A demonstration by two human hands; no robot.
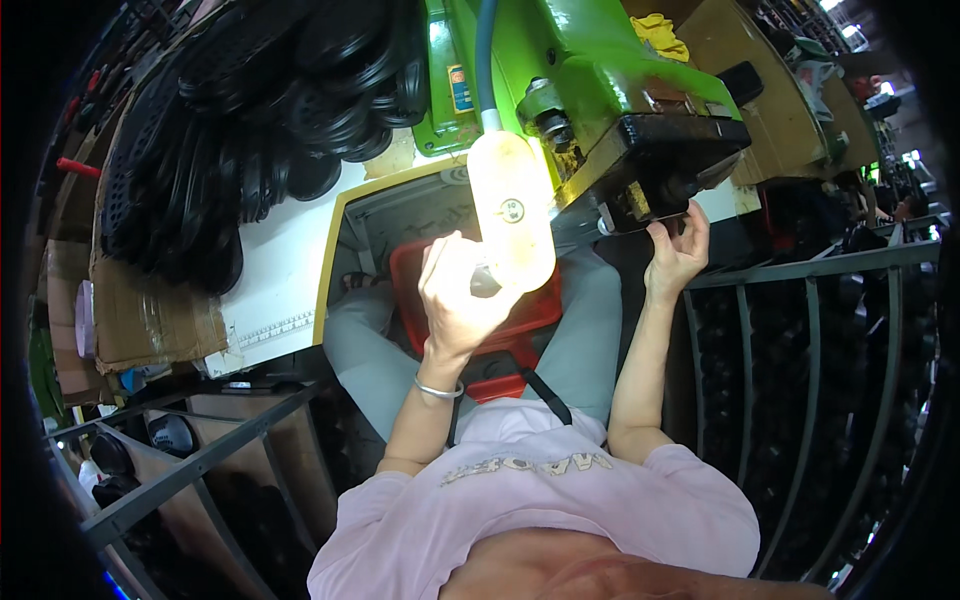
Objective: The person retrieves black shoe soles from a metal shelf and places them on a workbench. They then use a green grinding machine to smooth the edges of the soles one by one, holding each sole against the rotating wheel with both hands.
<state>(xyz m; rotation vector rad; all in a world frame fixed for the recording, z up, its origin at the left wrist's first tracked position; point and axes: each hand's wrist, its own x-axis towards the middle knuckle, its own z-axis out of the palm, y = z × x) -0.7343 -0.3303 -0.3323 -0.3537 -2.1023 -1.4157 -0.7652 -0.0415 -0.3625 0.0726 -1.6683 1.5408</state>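
Note:
My left hand (455, 300) is raised in front of a bright elongated lamp (512, 210) that hangs on a blue hose. Its fingers curl around a small grey piece (486, 284); the glare hides the piece's shape. A silver bangle sits on that wrist. My right hand (678, 250) reaches up to the lower edge of the black press head (680, 160) of a green machine (600, 70), fingers apart and fingertips touching the edge. A red tray (530, 315) rests on my lap below both hands.
A heap of black round parts (250, 110) lies at the upper left on a white bench (285, 270), with torn cardboard (150, 320) beside it. A grey metal rack (800, 350) of dark parts stands on the right, another rack (190, 460) at lower left.

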